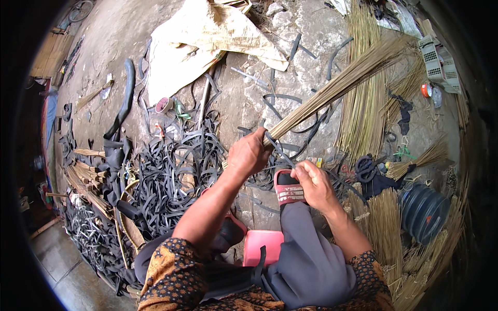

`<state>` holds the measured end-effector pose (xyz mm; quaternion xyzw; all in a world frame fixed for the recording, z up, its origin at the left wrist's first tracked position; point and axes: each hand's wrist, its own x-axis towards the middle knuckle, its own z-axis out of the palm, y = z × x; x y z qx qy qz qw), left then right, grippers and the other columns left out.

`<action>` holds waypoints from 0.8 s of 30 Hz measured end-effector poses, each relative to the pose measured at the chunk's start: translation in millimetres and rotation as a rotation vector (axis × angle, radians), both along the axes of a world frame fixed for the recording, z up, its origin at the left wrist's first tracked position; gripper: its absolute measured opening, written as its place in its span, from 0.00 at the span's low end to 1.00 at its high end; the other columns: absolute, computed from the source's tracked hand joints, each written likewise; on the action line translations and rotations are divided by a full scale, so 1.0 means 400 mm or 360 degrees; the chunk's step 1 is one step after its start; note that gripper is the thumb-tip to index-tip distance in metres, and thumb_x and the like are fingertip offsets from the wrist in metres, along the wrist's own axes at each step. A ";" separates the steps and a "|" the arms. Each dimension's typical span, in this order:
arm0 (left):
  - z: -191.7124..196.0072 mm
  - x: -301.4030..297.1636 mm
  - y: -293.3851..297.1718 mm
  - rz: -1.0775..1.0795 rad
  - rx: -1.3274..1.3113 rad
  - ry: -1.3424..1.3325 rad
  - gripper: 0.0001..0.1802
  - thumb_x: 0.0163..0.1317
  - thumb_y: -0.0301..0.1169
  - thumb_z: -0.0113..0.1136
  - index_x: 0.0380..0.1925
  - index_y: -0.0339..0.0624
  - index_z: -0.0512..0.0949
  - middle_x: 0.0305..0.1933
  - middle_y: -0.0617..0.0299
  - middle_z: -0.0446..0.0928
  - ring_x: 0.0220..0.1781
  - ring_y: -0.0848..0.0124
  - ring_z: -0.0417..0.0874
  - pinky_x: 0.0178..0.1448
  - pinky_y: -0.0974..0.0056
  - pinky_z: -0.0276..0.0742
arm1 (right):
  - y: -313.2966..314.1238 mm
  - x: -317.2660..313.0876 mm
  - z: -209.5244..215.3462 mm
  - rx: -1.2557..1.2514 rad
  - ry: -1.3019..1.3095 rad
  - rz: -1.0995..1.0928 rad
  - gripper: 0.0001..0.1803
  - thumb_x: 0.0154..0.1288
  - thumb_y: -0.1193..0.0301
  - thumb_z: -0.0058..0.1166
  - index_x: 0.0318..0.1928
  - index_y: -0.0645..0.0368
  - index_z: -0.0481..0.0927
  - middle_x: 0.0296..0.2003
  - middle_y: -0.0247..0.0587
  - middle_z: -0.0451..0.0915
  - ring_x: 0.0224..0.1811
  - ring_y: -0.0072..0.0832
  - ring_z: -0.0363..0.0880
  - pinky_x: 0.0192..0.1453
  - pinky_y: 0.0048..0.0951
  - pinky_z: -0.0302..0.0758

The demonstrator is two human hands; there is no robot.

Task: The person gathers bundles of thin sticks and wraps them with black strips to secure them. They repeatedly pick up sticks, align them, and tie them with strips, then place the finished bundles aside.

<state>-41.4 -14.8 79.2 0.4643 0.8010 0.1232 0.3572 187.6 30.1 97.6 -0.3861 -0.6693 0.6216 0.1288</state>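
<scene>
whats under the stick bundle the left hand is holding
Dark strips and rough floor show along the edges of the stick bundle, with long sticks beneath its far end. What the bundle and left hand cover cannot be seen.

2 hands [248,154] [315,185], 1 gripped stalk bundle [334,86], 2 red sandals [291,194] [238,224], 1 blue jug [425,212].

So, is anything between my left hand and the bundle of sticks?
Nothing visible: your left hand is closed around the bundle near its narrow end. The dark strip held by your right hand meets the bundle beside that grip.
</scene>
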 end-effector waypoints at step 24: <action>-0.001 0.071 -0.030 -0.0248 0.0206 0.0136 0.21 0.69 0.43 0.64 0.50 0.39 0.71 0.38 0.43 0.85 0.40 0.42 0.89 0.40 0.42 0.85 | 0.143 -0.186 0.064 -0.0544 -0.0182 0.0196 0.24 0.85 0.58 0.44 0.50 0.71 0.79 0.26 0.49 0.87 0.16 0.28 0.83 0.21 0.29 0.78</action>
